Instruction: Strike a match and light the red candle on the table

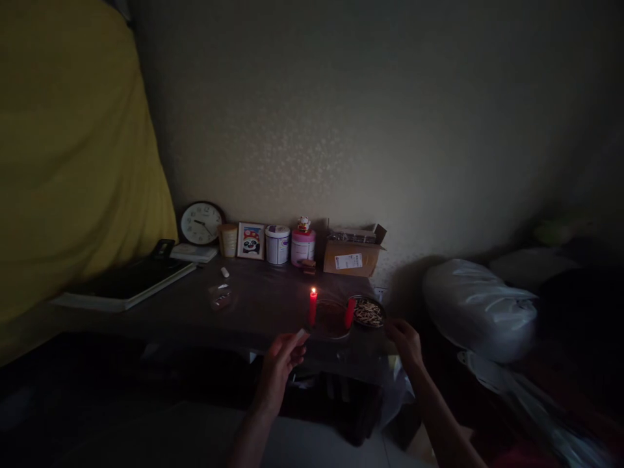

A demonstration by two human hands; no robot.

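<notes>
My left hand is closed on a small flat piece, pale and dim, just in front of a lit red candle. That candle stands upright with a small flame on top. A second red candle, unlit, leans slightly to the right of it. Between the two lies a round shallow dish. Beside the unlit candle is a dark round plate heaped with matchsticks. My right hand is at the plate's right edge, fingertips pinched together; whatever they hold is too dark to see.
Along the wall stand a clock, a panda picture frame, two tubs and an open cardboard box. A large book and a small clear packet lie left on the dark table. White bags sit right.
</notes>
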